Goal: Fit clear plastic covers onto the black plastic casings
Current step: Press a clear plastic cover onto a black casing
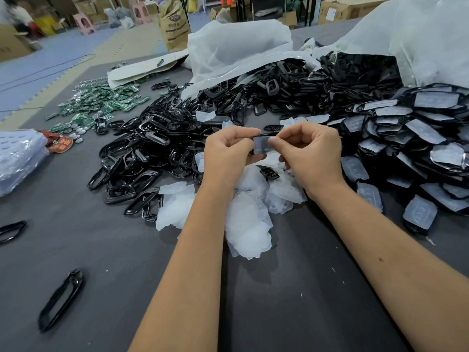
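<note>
Loose clear covers and black casings crowd beneath both hands.

Open passage is afforded by the near grey table. Access beyond is obstructed by heaped black casings, clear covers and, apparently, covered casings.
</note>
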{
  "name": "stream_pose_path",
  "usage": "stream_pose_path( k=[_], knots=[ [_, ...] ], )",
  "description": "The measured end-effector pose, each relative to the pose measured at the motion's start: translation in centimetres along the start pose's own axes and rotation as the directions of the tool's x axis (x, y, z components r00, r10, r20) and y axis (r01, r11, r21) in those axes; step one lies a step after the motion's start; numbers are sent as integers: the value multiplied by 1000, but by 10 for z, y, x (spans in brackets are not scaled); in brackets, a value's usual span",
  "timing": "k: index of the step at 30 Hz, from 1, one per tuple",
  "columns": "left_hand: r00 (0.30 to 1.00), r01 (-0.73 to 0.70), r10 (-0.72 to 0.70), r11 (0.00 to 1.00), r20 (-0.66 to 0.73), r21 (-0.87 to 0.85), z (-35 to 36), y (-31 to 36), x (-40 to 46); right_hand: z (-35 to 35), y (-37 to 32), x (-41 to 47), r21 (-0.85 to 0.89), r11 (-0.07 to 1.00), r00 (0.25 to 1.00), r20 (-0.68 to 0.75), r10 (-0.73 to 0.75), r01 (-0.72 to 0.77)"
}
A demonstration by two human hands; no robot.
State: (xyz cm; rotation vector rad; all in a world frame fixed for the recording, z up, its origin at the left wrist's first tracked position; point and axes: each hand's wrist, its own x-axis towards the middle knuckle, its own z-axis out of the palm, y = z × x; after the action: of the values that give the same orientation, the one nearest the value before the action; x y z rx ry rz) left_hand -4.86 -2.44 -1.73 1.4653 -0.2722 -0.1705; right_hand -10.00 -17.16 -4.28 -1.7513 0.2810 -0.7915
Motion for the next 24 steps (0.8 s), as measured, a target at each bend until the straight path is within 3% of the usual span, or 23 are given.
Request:
stream_pose_path(
  k=[12, 24],
  knots=[
    [998, -56, 56, 998, 3, 38, 0, -2, -1, 1, -3, -1, 14, 1000, 999, -37, 19, -19],
    [1000, -13, 14, 1000, -24, 22, 2, 0, -2, 1, -4, -2, -21, 1000, 1000, -16, -1, 1]
  ],
)
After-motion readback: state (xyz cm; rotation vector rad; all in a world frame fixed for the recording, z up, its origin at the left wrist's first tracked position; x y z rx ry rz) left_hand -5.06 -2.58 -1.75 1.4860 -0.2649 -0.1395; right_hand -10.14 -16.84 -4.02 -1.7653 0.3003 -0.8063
